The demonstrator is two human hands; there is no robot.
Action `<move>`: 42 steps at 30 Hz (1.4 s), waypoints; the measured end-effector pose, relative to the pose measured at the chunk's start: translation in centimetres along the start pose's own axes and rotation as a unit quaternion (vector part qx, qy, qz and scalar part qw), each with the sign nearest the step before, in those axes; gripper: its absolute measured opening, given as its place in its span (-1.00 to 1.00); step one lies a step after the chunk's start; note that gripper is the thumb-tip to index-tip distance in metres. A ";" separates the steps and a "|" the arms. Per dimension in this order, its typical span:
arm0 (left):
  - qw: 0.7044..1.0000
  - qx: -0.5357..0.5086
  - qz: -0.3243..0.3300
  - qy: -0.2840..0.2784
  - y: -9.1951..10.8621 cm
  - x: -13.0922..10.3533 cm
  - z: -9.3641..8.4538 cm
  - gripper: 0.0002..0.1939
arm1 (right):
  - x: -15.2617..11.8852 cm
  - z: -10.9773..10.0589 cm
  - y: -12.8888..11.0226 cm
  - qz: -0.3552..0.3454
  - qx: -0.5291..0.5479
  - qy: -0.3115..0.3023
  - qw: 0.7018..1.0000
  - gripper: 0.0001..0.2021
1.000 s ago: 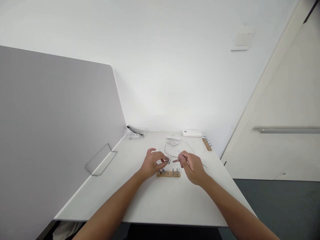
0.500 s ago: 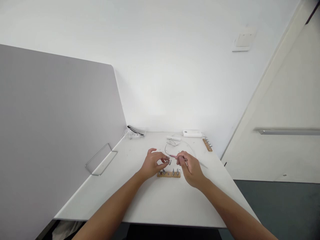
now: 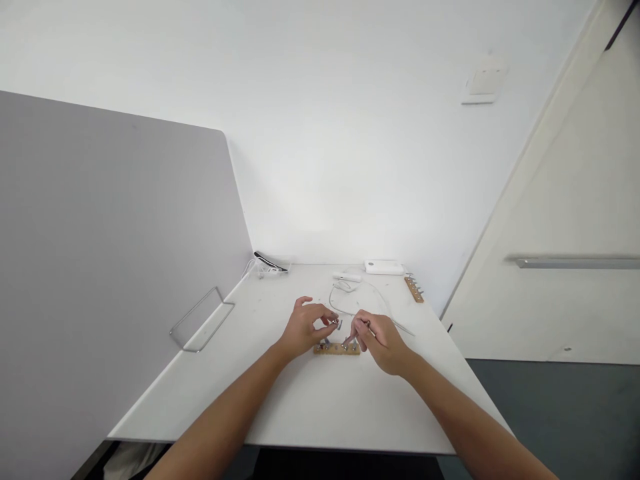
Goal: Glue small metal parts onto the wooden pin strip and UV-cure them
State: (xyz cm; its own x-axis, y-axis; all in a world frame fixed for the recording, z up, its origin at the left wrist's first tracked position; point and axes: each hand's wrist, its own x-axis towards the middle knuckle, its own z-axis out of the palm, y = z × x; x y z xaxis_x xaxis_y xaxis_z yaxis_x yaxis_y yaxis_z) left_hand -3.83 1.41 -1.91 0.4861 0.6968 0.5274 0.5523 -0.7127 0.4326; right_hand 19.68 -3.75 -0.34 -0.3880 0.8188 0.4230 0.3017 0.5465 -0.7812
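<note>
My left hand (image 3: 307,329) pinches a small metal piece (image 3: 339,325) just above a wooden strip (image 3: 336,349). Several upright metal pegs stand on that strip, near the middle of the white table. My right hand (image 3: 376,339) is closed around a slim tool (image 3: 351,338), whose tip points down and left at the right half of the strip. Whether the tip touches a peg is too small to tell.
A second pegged wooden strip (image 3: 414,290) lies at the back right, beside a white box (image 3: 384,267). A thin white cable (image 3: 379,293) curls behind my hands. A wire frame (image 3: 202,320) is at the left edge, by a grey panel (image 3: 125,253).
My right hand has turned and lowered the tool, so its tip has swung from pointing left down to the wooden strip. My left hand stays nearly still with its metal piece.
</note>
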 end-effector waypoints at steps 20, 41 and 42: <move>1.000 -0.002 0.003 0.005 -0.1 0.1 0.1 -0.99 | 0.4 -0.4 0.8 0.015 -0.075 0.118 0.990 -0.64; 1.000 -0.008 0.017 0.003 0.0 0.0 0.0 -0.89 | 0.6 0.3 0.5 -0.019 -0.006 0.136 0.991 -0.71; 1.000 -0.009 0.016 0.002 0.0 0.0 0.0 -0.88 | 0.6 0.3 0.6 -0.014 -0.018 0.139 0.990 -0.70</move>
State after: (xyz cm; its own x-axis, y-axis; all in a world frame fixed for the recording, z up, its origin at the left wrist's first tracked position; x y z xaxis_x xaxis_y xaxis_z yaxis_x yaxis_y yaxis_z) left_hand -3.83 1.41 -1.90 0.5002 0.6736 0.5441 0.5239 -0.7358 0.4292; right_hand 19.37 -3.00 -0.67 -0.1442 0.8168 0.5586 0.3275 0.5721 -0.7520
